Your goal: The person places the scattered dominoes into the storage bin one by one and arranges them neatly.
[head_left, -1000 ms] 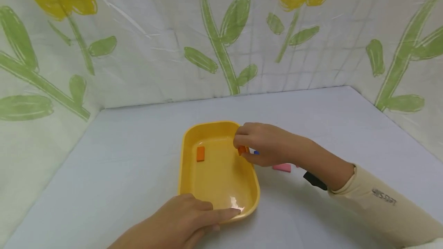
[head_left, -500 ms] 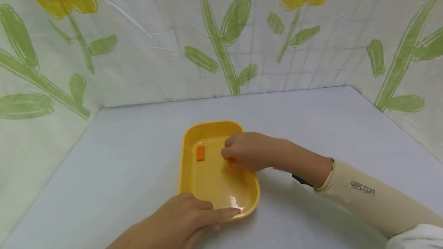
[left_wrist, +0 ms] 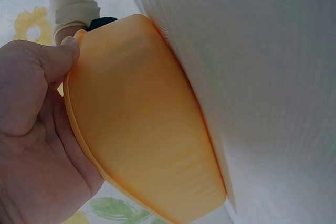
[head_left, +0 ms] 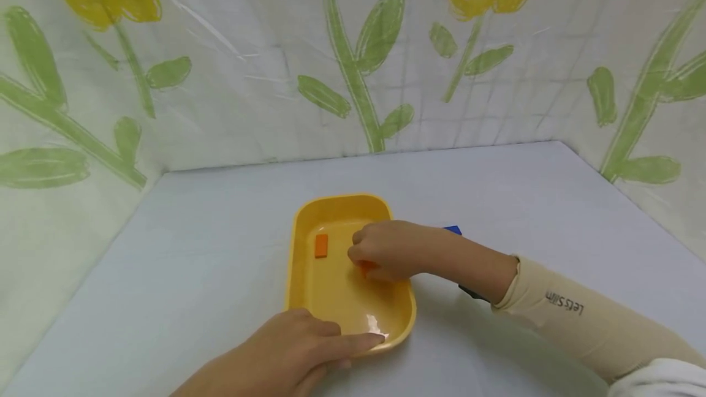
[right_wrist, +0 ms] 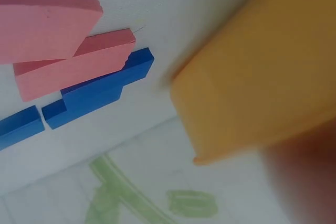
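Note:
A yellow tray point(head_left: 339, 299) lies on the table, its long side running away from me. At its near end my left hand point(head_left: 292, 348) grips the rim; in the left wrist view the thumb presses the outer wall point(left_wrist: 136, 108) right at the edge. My right hand point(head_left: 388, 249) reaches over the tray's right wall and pinches an orange block point(head_left: 366, 268), low over the tray floor. The fingers cover most of that block. Another orange block point(head_left: 321, 245) lies flat inside, near the left wall.
Right of the tray, pink blocks point(right_wrist: 42, 30) and blue blocks point(right_wrist: 94, 95) lie on the table, mostly hidden by my forearm in the head view. A dark band point(head_left: 473, 293) shows under the right wrist. A flower-patterned sheet point(head_left: 231, 90) stands behind the table.
My right hand has moved from the tray's right rim left and downward into it, carrying the orange block. The left hand keeps its place on the rim.

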Demonstrator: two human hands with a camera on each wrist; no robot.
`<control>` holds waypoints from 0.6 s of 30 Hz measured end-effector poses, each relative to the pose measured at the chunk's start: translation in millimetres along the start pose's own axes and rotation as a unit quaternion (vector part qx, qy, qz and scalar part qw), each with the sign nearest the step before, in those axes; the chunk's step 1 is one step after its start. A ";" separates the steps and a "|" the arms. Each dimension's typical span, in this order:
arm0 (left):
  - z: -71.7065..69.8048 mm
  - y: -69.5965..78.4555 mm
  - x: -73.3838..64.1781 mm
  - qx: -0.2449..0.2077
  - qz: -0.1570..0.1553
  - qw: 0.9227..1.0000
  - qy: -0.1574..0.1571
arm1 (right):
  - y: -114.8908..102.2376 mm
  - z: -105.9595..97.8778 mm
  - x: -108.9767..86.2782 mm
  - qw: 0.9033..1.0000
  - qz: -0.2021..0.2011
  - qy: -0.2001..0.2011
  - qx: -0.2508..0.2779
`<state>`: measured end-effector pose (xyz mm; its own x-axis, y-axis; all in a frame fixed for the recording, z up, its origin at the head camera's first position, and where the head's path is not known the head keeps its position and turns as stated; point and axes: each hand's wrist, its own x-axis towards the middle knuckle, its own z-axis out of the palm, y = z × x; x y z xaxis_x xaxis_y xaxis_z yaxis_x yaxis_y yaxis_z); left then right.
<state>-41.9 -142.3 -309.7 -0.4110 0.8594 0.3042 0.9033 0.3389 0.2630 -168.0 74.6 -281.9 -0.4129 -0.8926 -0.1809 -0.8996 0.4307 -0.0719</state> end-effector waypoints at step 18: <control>-1.4 1.0 0.8 -0.021 -0.021 0.999 -0.024 | -6.3 3.3 -3.6 1.000 -0.008 0.023 -0.012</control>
<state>-41.5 -141.8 -307.9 -0.4415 0.8624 0.2478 0.8787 0.3597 0.3138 -160.4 75.6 -284.0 -0.4038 -0.9049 -0.1348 -0.9092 0.4132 -0.0501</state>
